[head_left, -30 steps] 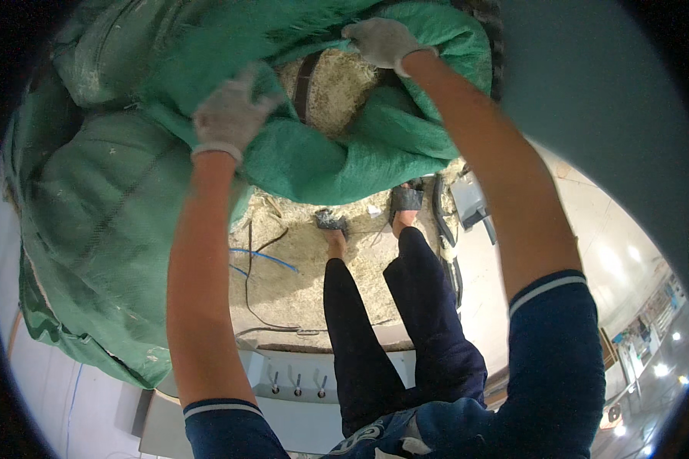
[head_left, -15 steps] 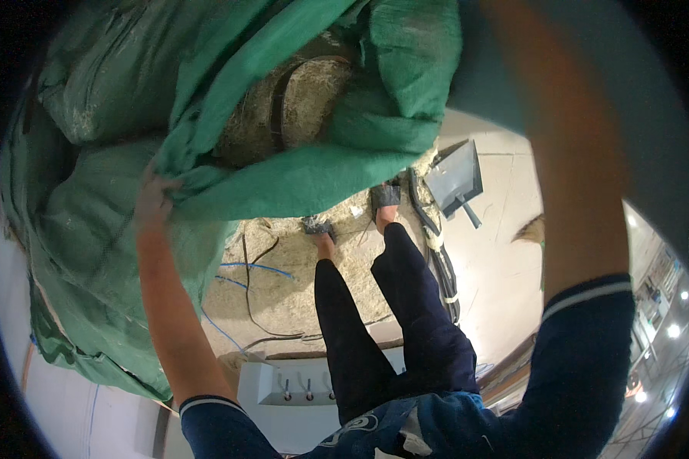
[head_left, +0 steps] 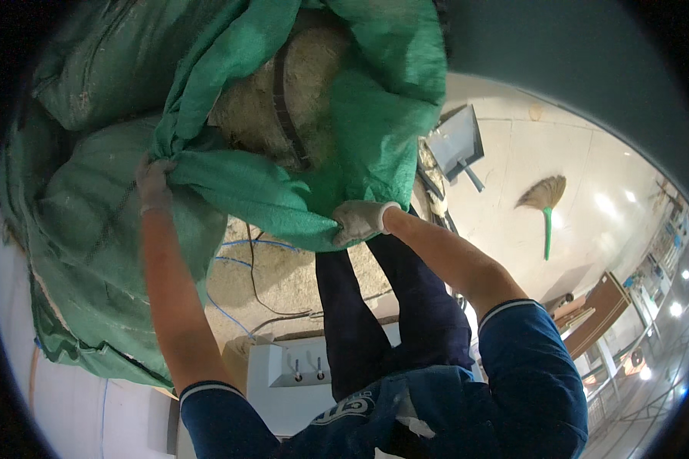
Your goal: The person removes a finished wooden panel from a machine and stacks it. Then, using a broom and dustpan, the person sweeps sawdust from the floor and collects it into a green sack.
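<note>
A large green woven sack (head_left: pixel 383 130) hangs with its mouth spread wide in front of me. Inside it lies pale, fibrous sawdust-like material (head_left: pixel 249 107), crossed by a dark curved strip (head_left: pixel 285 107). My left hand (head_left: pixel 155 182), in a light glove, is closed on the gathered rim at the left. Gloved as well, my right hand (head_left: pixel 360 222) grips the near rim, fingers wrapped round the fabric. Between both hands the rim sags toward my legs.
More bulging green sacks (head_left: pixel 92 199) crowd the left. Pale dust covers the floor (head_left: pixel 237 294), with blue and black cables (head_left: pixel 253 275) across it. Right of my legs lie a grey dustpan (head_left: pixel 457 141) and a green-handled broom (head_left: pixel 546 210). Behind me stands a white box-like fixture (head_left: pixel 264 398).
My right hand has come down from high on the right and now holds the sack's near rim. The rim has drawn closer to me, hiding my feet. My left hand keeps its hold.
</note>
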A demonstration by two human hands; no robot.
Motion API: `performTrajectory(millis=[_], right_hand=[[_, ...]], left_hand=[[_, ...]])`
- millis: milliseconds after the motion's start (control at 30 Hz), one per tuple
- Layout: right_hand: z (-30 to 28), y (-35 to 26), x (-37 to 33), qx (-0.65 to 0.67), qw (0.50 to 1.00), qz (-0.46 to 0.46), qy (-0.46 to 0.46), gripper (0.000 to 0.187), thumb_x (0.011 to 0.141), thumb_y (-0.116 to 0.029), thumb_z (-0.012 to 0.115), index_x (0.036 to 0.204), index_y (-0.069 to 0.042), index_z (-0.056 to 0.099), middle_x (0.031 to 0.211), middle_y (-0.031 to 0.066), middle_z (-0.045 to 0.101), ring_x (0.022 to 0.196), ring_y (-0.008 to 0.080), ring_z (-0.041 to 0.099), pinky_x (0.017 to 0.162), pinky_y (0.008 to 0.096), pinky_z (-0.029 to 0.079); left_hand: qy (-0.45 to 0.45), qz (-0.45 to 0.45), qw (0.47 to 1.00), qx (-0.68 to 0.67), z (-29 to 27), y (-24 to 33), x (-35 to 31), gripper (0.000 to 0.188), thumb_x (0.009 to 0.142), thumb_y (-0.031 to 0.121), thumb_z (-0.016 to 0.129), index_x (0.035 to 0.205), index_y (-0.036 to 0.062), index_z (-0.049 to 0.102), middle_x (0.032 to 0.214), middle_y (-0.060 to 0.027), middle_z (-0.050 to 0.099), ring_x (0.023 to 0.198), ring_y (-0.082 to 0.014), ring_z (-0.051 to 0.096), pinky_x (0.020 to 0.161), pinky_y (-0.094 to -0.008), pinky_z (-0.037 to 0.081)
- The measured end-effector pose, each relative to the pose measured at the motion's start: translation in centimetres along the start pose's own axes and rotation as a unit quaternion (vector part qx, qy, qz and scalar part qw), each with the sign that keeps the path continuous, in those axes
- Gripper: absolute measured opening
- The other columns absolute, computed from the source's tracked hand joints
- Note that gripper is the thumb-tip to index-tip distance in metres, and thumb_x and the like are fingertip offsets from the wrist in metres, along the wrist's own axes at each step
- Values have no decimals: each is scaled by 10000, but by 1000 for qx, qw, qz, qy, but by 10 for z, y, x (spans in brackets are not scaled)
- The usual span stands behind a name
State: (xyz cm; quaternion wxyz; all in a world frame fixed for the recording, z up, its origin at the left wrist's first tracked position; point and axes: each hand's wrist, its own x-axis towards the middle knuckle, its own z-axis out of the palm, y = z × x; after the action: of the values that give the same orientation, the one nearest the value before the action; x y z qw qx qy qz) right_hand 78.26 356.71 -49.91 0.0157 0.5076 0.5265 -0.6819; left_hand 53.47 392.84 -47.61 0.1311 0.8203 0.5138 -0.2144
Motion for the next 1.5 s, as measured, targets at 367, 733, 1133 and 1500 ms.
performTrajectory(millis=[367,733,1133,1500], right_hand=[[47,9,-77,-23,933,26,359,795,729,-377,790,1408,-140,451,1372,110,504,1275,321,462,1071,432,371],[219,263,-303,270,846,211,408,430,837,-277,735,1185,-43,638,1070,182,701,977,261,687,850,341,529],[361,332,-439,345,806,289,385,432,839,-280,730,1177,-23,654,1053,168,708,992,222,671,873,323,518],[384,296,-468,265,825,271,418,326,831,-302,729,1027,-44,698,948,111,722,882,226,674,798,336,529]], left_hand=[[239,53,947,-206,9,42,-111,642,872,328,689,1391,33,452,1374,-183,485,1271,-326,474,1042,-417,400],[45,-338,906,-251,204,14,-526,578,809,188,771,1314,60,520,1267,-196,558,1105,-277,569,934,-368,455],[-168,-372,811,-418,198,53,-637,336,938,243,582,1262,154,586,908,8,663,594,-92,511,539,-283,431],[-86,-122,744,-651,198,206,-623,302,908,91,633,1183,-29,601,1143,-92,633,1051,-169,601,904,-277,483]])
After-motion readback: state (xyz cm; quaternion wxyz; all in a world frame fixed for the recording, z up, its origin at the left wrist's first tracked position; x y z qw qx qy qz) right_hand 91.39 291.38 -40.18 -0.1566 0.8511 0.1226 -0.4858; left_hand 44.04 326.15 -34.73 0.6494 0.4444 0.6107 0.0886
